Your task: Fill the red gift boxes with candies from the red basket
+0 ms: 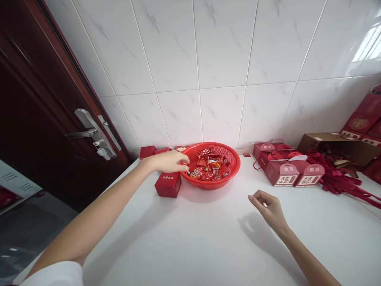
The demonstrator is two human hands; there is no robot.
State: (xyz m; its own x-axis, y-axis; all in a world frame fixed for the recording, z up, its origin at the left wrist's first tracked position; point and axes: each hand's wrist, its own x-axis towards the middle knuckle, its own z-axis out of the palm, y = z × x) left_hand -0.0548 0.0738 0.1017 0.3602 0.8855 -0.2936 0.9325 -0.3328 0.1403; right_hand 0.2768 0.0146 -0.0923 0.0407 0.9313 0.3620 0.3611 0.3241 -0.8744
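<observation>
On a white table [208, 238] against a tiled wall [222, 51], a round red basket [210, 185] of wrapped sweets [207, 174] stood near the back, by the wall. The left hand [168, 161] reached in from the side to the basket's left rim, palm down, its fingers bent and fairly narrow, with the tips over the nearest sweets. Whether they had hold of a sweet could not be told. Just below that hand, a small closed red box [167, 185] sat upright close beside the basket, and more red boxes [148, 152] lay behind the arm.

The right hand [269, 210] hung above the table, right of the basket and apart from it. Its thumb and forefinger were drawn together in a loose ring, with nothing seen between them.

Farther right were red boxes with handles [286, 174], an open brown carton [320, 139] and a heap of dark red ribbons [330, 180]. At the far left was a dark door [38, 99] with a metal handle.

The reach into the basket seemed to be the step in hand. Picking one sweet out of so loose a pile appeared to call for a light, narrow pinch, and a lift high enough to clear the rim.
</observation>
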